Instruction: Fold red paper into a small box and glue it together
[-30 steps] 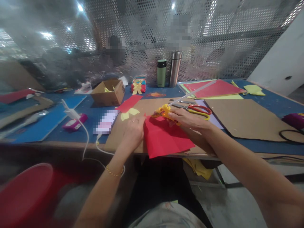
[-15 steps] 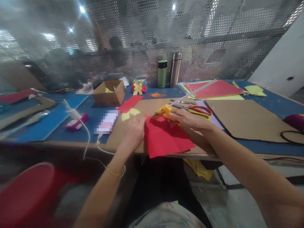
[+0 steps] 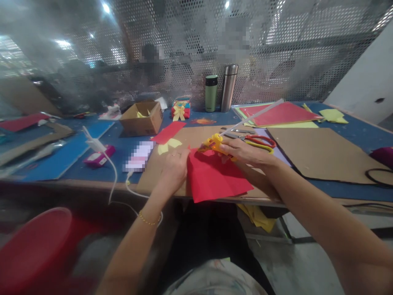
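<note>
My right hand is wrapped round a yellow glue gun, with a long whitish glue stick sticking up out of its back. The gun's nozzle points left, at the upper edge of a folded red sheet, which overhangs the table's front edge. At that sheet's left upper corner, my left hand pinches the edge between thumb and fingers. Beneath both hands lies a brown cardboard sheet. Just beyond my right hand are red-and-yellow-handled scissors. Pale yellow cut pieces and a red strip lie beyond my left hand.
A cardboard box, a small bow-trimmed pouch, a green tumbler and a steel flask stand at the back. A phone with a white cable lies left. Another cardboard sheet lies right; a red stool stands lower left.
The view has shifted very slightly. Both hands keep their hold, and the glue gun stays at the red sheet's upper edge.
</note>
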The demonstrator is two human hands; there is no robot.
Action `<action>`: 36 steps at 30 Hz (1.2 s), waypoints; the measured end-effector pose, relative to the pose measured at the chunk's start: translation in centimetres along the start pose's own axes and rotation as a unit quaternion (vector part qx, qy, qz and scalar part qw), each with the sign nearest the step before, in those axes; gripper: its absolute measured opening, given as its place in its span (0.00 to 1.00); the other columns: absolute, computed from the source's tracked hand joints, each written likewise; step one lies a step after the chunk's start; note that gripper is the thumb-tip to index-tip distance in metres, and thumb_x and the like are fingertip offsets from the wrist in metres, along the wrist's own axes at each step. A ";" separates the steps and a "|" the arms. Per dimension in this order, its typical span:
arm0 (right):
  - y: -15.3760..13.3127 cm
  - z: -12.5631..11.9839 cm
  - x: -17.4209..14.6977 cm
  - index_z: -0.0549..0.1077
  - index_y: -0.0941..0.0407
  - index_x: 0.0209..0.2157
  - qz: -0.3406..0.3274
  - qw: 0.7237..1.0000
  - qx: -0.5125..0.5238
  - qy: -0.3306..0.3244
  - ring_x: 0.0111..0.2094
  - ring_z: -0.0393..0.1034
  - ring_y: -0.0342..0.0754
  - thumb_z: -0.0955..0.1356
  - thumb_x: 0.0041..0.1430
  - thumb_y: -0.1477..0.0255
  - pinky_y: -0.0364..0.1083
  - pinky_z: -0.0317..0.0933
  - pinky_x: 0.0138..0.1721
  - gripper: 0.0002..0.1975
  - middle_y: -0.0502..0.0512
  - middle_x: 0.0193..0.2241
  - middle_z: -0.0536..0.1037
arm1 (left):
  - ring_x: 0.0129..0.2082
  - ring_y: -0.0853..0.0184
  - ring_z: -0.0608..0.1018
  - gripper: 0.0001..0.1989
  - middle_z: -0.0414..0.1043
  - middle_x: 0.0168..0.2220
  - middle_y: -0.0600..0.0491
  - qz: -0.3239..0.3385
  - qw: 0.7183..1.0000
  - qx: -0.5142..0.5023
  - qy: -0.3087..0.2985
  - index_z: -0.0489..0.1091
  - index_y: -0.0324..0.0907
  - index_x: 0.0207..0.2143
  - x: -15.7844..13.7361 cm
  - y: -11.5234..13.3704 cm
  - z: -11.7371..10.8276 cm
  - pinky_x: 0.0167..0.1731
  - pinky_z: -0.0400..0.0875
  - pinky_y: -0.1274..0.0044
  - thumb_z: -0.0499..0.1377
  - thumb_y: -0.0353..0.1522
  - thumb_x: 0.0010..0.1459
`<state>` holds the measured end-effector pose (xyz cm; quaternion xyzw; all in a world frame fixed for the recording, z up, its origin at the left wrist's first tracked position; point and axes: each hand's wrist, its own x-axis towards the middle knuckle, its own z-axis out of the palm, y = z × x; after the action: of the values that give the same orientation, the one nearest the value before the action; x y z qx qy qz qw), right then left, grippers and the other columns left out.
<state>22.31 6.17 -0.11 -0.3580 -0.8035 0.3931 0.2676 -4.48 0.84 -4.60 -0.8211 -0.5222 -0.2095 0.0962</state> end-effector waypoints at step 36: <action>1.3 0.4 0.1 0.69 0.51 0.30 0.062 0.994 0.069 0.065 0.33 0.76 0.52 0.61 0.73 0.60 0.52 0.72 0.42 0.16 0.57 0.29 0.80 | 0.54 0.51 0.76 0.26 0.78 0.52 0.37 0.013 0.999 0.032 -0.010 0.63 0.36 0.69 0.1 0.0 -0.1 0.55 0.70 0.59 0.45 0.26 0.71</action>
<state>22.46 6.64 -1.40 -0.4125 -0.7320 0.4388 0.3187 -4.46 0.92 -4.50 -0.8265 -0.5187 -0.1831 0.1196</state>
